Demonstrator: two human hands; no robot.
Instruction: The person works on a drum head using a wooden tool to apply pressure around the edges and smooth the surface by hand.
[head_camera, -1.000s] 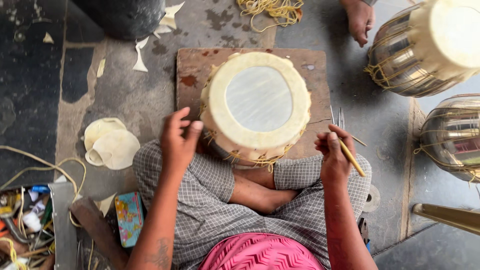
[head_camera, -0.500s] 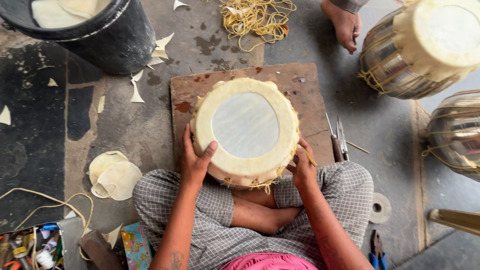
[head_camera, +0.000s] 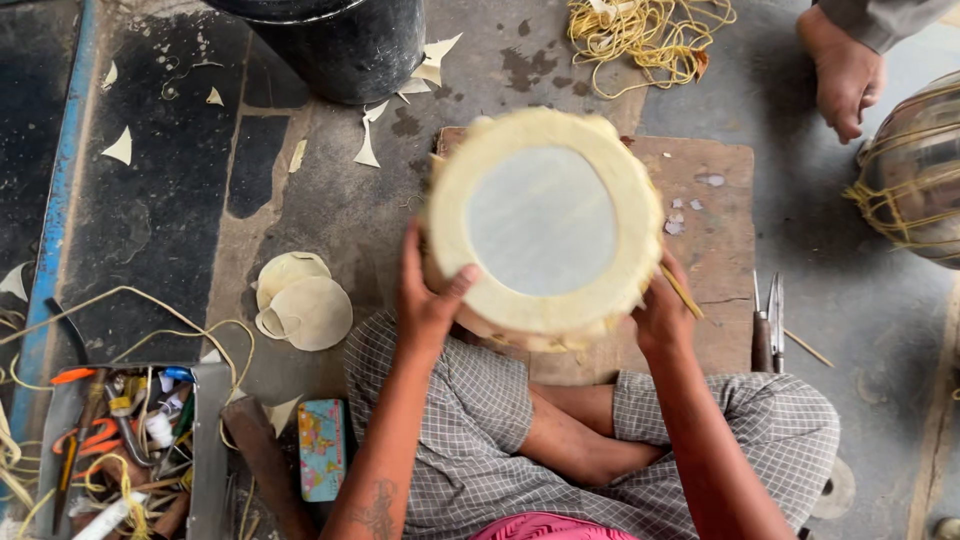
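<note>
Drum (head_camera: 545, 225), its pale skin facing up, is lifted above the board (head_camera: 720, 250), clamped between both hands. Left hand (head_camera: 425, 300) presses its near-left side, thumb on the rim; right hand (head_camera: 660, 315) grips the right side with a stick (head_camera: 682, 292) tucked in its fingers. Skin looks fitted; edge trimmings hang ragged.

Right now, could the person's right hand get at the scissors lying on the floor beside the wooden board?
Probably yes, but not freely: the right hand is busy holding the drum and a thin stick. The scissors lie close by on that side, with nothing between.
</note>
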